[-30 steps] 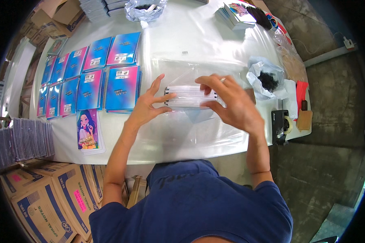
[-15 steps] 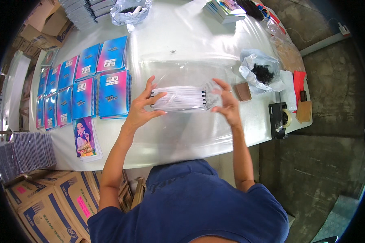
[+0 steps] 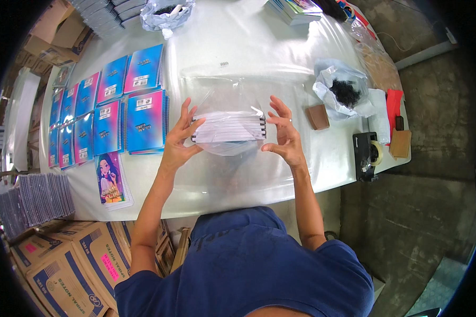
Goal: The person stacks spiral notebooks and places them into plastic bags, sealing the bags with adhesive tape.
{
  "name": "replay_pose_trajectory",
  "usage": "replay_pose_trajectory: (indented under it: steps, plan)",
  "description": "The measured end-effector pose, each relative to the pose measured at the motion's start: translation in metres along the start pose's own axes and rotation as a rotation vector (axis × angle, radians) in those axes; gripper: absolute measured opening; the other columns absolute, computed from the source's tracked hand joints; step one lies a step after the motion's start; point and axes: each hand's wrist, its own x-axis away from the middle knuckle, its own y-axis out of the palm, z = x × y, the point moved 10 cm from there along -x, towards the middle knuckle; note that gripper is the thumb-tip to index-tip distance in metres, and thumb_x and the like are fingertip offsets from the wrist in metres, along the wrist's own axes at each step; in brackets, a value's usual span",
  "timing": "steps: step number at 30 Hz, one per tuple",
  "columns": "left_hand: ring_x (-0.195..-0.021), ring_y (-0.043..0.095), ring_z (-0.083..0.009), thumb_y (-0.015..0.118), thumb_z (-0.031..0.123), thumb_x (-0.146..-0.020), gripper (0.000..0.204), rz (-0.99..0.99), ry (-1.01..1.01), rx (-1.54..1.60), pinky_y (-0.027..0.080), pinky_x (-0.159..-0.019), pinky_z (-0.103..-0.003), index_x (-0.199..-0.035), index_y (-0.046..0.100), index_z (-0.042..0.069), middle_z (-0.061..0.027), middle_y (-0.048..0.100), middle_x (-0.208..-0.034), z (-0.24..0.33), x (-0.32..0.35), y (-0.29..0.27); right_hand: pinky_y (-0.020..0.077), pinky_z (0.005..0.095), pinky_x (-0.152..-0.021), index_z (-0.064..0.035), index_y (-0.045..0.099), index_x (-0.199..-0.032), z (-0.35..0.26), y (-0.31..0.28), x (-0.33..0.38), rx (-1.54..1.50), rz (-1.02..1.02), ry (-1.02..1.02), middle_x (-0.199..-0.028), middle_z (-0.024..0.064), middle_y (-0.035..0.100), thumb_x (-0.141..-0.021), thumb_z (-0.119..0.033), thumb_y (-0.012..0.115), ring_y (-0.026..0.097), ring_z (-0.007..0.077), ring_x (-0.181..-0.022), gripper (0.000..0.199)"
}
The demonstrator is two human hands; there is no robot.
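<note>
Several notebooks, stacked flat into one pile, sit at the centre of the frame, raised a little above the white desk and partly wrapped in a clear plastic bag that sags beneath them. The pile shows its white page edges to the camera. Its long axis runs left to right across the picture, nearly level, and the dark spiral ends seem to point toward the right side, though that is hard to tell for sure.

The left hand presses its fingers against the pile's left end, thumb below. The right hand meets the right end with the thumb and lower fingers, the upper fingers spread loose. Each grip is half open, clamping the pile from its ends rather than closing around it.

To do this well, I judge the hands should keep even pressure from both ends so the books stay square, and keep the bag's film smooth and free of the fingers.

Left of the pile lie rows of blue and pink notebooks. To the right are a small brown block, a bag of dark bits and a tape dispenser at the desk's right edge. Cardboard boxes stand at lower left.
</note>
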Motion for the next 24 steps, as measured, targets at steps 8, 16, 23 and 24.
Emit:
replay_pose_trajectory:
  steps: [8,16,23,24]
  plan:
    - [-0.138,0.032,-0.0363,0.079,0.009,-0.065,0.047,-0.118,-0.06,-0.277,0.034,-0.109,-0.044,-0.11,0.071,0.015,-0.0141,0.026,-0.154,0.017,-0.012,0.005,0.0325,0.0457,-0.107,-0.0147,0.071,-0.083,0.011,0.016,-0.005,0.098,-0.015,0.034,-0.139,0.0078,0.047,-0.066,-0.011,0.082,0.04,0.0259,-0.129,0.021]
    - [-0.114,0.056,-0.0241,0.077,0.022,-0.075,0.026,-0.253,-0.103,-0.402,0.045,-0.094,-0.032,-0.1,0.075,0.013,-0.0086,0.039,-0.149,0.032,-0.036,0.013,0.0468,0.037,-0.085,-0.0102,0.067,-0.074,-0.005,0.02,-0.017,0.27,0.043,0.11,-0.116,0.0082,0.06,-0.068,-0.017,0.082,0.053,0.0229,-0.11,0.018]
    - [-0.138,0.035,-0.0274,0.079,0.014,-0.071,0.038,-0.223,0.086,-0.368,0.032,-0.111,-0.04,-0.108,0.072,0.016,-0.0061,0.045,-0.144,0.032,-0.055,0.012,0.0465,0.0341,-0.073,-0.0065,0.063,-0.075,-0.005,0.018,-0.036,0.344,0.096,0.15,-0.091,0.0052,0.066,-0.067,-0.018,0.084,0.057,0.0192,-0.091,0.025]
    - [-0.138,0.034,-0.0273,0.08,0.013,-0.07,0.043,-0.21,0.184,-0.4,0.031,-0.112,-0.041,-0.112,0.07,0.018,-0.0055,0.047,-0.143,0.036,-0.055,0.012,0.0462,0.0333,-0.072,-0.0062,0.062,-0.075,-0.005,0.016,-0.038,0.348,0.107,0.149,-0.089,0.0048,0.066,-0.067,-0.018,0.084,0.057,0.0187,-0.09,0.026]
